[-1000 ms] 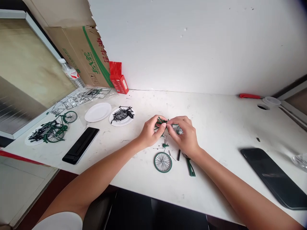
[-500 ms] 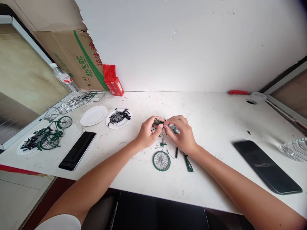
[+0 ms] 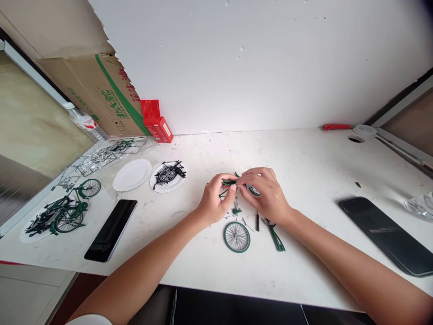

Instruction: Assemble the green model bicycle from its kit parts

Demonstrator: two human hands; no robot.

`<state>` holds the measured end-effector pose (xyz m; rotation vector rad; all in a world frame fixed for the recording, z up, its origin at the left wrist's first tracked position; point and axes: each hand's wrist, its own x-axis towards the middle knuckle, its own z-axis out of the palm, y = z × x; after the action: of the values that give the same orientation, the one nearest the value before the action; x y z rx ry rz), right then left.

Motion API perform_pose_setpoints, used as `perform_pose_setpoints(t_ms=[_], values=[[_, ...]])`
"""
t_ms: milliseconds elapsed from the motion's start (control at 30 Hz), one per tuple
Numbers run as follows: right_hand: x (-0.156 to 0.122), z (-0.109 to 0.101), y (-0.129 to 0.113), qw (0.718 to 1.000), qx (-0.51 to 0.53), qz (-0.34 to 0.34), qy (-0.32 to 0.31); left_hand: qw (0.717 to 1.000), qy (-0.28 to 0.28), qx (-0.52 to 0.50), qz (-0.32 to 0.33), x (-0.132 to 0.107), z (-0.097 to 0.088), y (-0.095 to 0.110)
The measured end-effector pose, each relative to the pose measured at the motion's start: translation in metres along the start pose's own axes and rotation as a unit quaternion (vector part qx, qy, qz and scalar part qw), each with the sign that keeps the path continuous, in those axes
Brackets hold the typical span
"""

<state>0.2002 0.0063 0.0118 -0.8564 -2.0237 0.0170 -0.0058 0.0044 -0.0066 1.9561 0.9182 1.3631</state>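
Observation:
Between my two hands is a small green model-bicycle part [image 3: 229, 182], mostly covered by fingers. My left hand [image 3: 218, 198] pinches it between thumb and forefinger. Fingers of my right hand [image 3: 265, 192] close on its other end. Just behind the right hand, a second wheel [image 3: 253, 190] shows in part. Nearer me lies a green-rimmed spoked wheel [image 3: 237, 237], with a little green saddle-like piece [image 3: 237, 211] above it. A short black rod [image 3: 257, 222] and a green-handled tool [image 3: 277, 238], perhaps pliers, rest under the right wrist.
At left, a green model bicycle [image 3: 72, 210] leans over a plate of black parts. A white plate [image 3: 131, 175], a plate with black bicycle parts [image 3: 168, 176] and a phone [image 3: 111, 230] lie nearby. Another phone [image 3: 389, 234] is at right. A red box [image 3: 157, 124] stands behind.
The camera view has shifted slightly, so the tabletop things sit lower in the picture. Both hands stay together on the green part, which has turned a little between the fingers.

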Motion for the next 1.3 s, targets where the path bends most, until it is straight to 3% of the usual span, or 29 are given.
perform_pose_setpoints(t_ms=[433, 800, 1300], values=[[0.002, 0.006, 0.000, 0.999, 0.001, 0.024, 0.041, 0.996, 0.037, 0.070, 0.046, 0.009, 0.001, -0.003], [0.003, 0.006, 0.010, 0.997, -0.076, -0.004, -0.004, 0.982, 0.044, 0.153, 0.103, 0.014, -0.005, -0.012], [0.003, 0.008, 0.011, 0.993, -0.093, -0.059, 0.039, 0.973, 0.024, 0.171, 0.151, 0.015, -0.003, -0.015]])
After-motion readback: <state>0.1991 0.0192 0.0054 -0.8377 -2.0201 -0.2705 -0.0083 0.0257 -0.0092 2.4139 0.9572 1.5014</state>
